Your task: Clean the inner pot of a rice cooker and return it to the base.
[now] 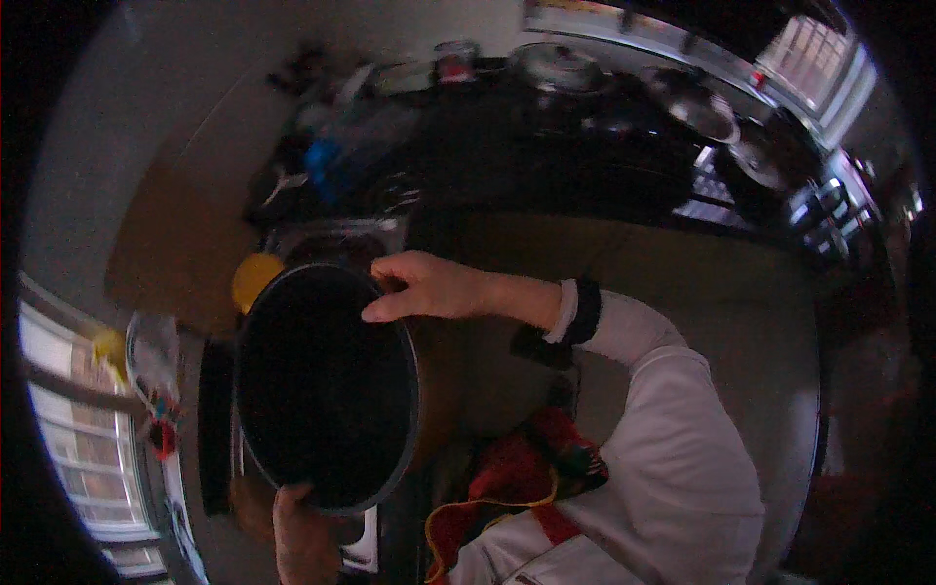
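A large round tub or deep pot (329, 395), with a black inside and a thin grey rim, is tilted so that its mouth faces me. My right hand (424, 287) grips the upper right of the rim, thumb inside and fingers over the edge. At the bottom of the rim my left hand (303, 530) holds the vessel, its fingers partly hidden. The depth of the vessel is too dark to make out. A yellow round object (257, 280) shows just beyond the rim at the upper left.
Across the far side runs a cluttered dark counter (482, 146), with a blue item (322, 164), a jar (456, 62), a lidded pan (556, 69) and metal cookware (695, 110). Cabinet fronts (702, 292) stand to the right. A window (84, 431) is at left.
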The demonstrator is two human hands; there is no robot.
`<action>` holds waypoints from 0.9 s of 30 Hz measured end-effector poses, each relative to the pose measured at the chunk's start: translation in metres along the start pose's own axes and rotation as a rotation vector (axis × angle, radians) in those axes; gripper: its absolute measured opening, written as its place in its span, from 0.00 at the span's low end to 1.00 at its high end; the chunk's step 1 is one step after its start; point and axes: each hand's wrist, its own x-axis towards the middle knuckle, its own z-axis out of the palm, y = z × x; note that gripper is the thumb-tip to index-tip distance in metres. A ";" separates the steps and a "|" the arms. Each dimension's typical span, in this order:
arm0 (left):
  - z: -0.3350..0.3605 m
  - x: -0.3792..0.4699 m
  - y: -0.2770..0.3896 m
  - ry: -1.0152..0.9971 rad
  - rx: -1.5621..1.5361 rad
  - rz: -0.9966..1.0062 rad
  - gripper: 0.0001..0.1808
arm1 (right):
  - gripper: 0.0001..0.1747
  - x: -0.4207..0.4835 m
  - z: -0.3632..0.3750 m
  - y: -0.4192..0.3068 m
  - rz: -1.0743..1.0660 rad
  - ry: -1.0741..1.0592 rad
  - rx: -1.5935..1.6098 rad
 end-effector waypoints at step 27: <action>0.654 0.086 -0.120 -1.339 0.778 0.457 0.18 | 0.10 -0.553 -0.351 -0.037 0.211 1.312 0.056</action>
